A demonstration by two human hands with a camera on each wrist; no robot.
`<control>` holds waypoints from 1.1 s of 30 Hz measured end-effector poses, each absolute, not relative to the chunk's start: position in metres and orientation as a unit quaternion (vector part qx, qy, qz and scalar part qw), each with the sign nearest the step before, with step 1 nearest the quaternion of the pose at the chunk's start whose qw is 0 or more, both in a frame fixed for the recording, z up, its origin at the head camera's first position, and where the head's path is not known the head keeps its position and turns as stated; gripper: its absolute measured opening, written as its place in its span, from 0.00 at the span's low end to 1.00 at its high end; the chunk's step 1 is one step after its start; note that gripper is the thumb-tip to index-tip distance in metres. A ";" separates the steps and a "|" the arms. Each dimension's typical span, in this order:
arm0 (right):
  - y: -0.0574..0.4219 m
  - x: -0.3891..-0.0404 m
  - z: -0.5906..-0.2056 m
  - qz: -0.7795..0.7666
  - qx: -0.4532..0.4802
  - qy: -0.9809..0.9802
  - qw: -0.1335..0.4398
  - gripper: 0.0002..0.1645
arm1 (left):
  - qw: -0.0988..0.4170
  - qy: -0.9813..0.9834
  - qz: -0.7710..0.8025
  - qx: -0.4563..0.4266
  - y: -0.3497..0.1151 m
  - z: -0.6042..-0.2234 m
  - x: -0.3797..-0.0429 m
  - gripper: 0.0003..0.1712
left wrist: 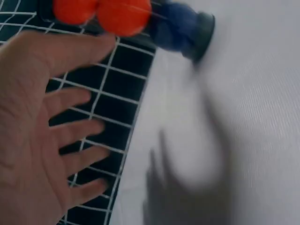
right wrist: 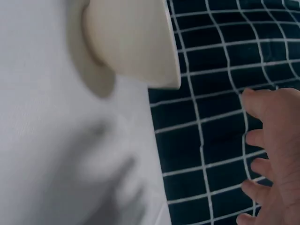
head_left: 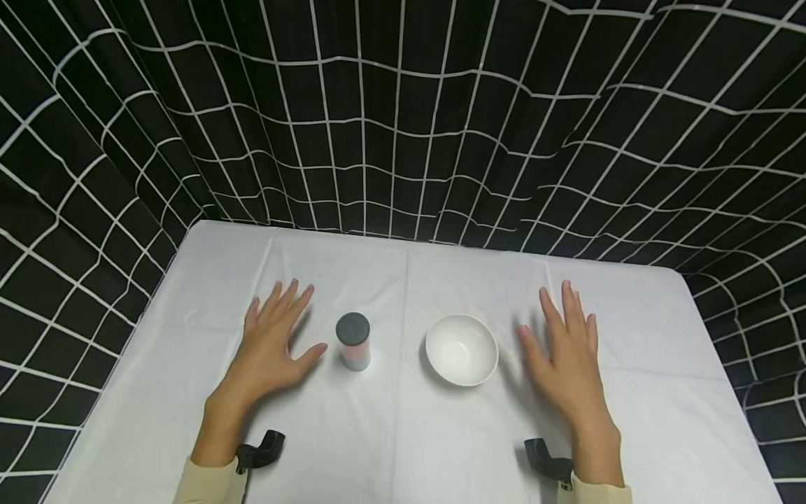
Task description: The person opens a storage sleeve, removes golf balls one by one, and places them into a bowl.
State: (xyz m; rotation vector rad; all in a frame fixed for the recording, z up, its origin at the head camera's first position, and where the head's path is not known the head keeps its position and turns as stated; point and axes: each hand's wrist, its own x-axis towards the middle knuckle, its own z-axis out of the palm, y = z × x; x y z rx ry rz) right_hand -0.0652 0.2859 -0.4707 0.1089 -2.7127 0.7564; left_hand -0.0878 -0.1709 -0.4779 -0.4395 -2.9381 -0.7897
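Note:
A small clear tube (head_left: 355, 343) with a dark grey lid stands upright left of the table's middle. In the left wrist view the tube (left wrist: 161, 23) shows two orange balls and a blue one inside. To its right sits a white bowl (head_left: 462, 350), with nothing inside it; its outer side (right wrist: 131, 37) appears in the right wrist view. My left hand (head_left: 269, 350), fingers spread, is just left of the tube, its thumb pointing at it. On the bowl's right, my right hand (head_left: 567, 357) hovers with fingers extended and apart from the rim. Both hands hold nothing.
A white cloth (head_left: 403, 434) covers the table. Black curtains with a white grid (head_left: 390, 126) rise behind it and on both sides. Each wrist wears a black camera mount, one on the left (head_left: 261, 450) and one on the right (head_left: 546, 460).

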 end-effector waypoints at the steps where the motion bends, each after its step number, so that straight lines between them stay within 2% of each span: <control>1: 0.284 -0.066 -0.469 0.271 0.047 -0.945 0.176 0.40 | 0.020 -0.948 -0.280 -0.152 -0.168 -0.476 -0.088 0.51; 6: 0.266 -0.064 -0.457 0.293 0.082 -0.925 0.230 0.32 | -0.038 -0.898 -0.400 -0.183 -0.153 -0.476 -0.084 0.49; 8: 0.255 -0.062 -0.451 0.303 0.092 -0.918 0.238 0.30 | -0.043 -0.877 -0.438 -0.191 -0.145 -0.481 -0.085 0.50; 11: 0.230 -0.060 -0.441 0.341 0.130 -0.901 0.236 0.26 | -0.044 -0.850 -0.483 -0.208 -0.132 -0.488 -0.087 0.43; 16: 0.181 -0.063 -0.429 0.398 0.214 -0.875 0.174 0.20 | -0.062 -0.819 -0.535 -0.196 -0.119 -0.495 -0.087 0.29; 20: 0.151 -0.064 -0.424 0.409 0.230 -0.879 0.089 0.22 | -0.083 -0.797 -0.568 -0.190 -0.116 -0.498 -0.086 0.29; 23: 0.136 -0.066 -0.422 0.415 0.229 -0.879 0.052 0.25 | -0.090 -0.783 -0.583 -0.197 -0.116 -0.501 -0.087 0.29; 33: 0.115 -0.067 -0.428 0.420 0.238 -0.874 0.047 0.32 | -0.118 -0.751 -0.614 -0.212 -0.122 -0.506 -0.091 0.29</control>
